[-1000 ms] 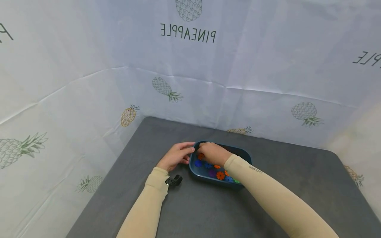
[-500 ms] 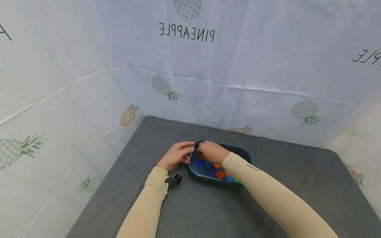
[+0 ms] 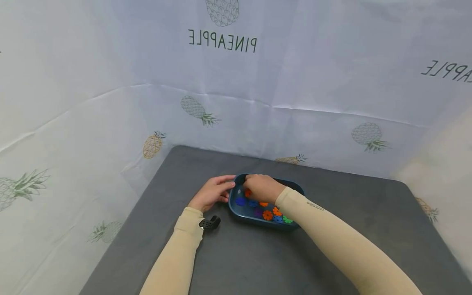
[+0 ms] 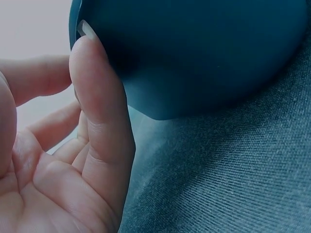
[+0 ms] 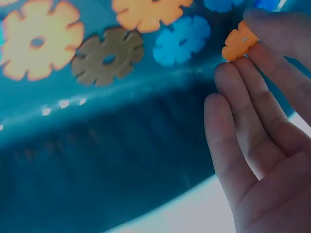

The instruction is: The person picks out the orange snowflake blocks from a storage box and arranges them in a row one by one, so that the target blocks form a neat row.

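Note:
A dark blue oblong plastic tray (image 3: 248, 217) holds several notched snowflake building discs, among them an orange disc (image 3: 267, 215), a purple one and a green disc (image 3: 287, 220). My right hand (image 3: 264, 187) reaches into its left part. In the right wrist view, thumb and index finger pinch a tilted orange snowflake disc (image 5: 239, 43), while the other fingers lie nearly straight. At the tray's left end, my left hand (image 3: 212, 193) touches the outer wall near the rim, thumb and fingers loosely extended. The left wrist view shows the thumb (image 4: 99, 97) against the tray's side.
The tray stands on a dark grey table (image 3: 236, 254). Behind and to the left hangs a white curtain (image 3: 295, 61) printed with pineapples. A black band (image 3: 210, 222) is on the left wrist.
The head view has turned slightly right. My right hand has shifted a little rightward within the tray, showing more of its left end. The left hand stays at the tray's side.

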### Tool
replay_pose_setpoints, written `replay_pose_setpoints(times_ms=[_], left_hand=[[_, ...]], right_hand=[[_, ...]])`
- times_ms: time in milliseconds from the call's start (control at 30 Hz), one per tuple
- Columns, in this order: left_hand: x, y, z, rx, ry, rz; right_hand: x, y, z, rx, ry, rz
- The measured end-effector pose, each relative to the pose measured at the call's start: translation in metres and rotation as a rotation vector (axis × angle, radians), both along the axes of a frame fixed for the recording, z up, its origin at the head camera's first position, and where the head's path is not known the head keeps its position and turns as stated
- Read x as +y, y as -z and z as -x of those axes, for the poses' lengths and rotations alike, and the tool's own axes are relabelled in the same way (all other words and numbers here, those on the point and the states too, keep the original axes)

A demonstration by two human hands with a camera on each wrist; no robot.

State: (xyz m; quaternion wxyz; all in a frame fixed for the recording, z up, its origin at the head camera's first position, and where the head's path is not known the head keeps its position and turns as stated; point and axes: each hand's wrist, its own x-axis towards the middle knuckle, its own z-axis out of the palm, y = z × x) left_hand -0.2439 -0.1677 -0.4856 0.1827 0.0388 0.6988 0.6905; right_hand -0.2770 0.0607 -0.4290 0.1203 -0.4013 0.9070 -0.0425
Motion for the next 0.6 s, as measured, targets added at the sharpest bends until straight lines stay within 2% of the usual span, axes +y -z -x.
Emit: replay_pose_setpoints(times_ms=[233,400,600], left_hand=[[-0.001,0.0,0.0,0.006,0.017,0.023],[-0.008,-0.001,0.0,0.024,0.006,0.046],[-0.006,0.003,0.001,0.016,0.017,0.057]], right_hand=[[0.024,-0.024,-0.011,0.0,0.041,0.01],[0.047,-0.041,-0.019,-0.046,0.105,0.09],[0.092,-0.043,-0.03,-0.074,0.219,0.229]])
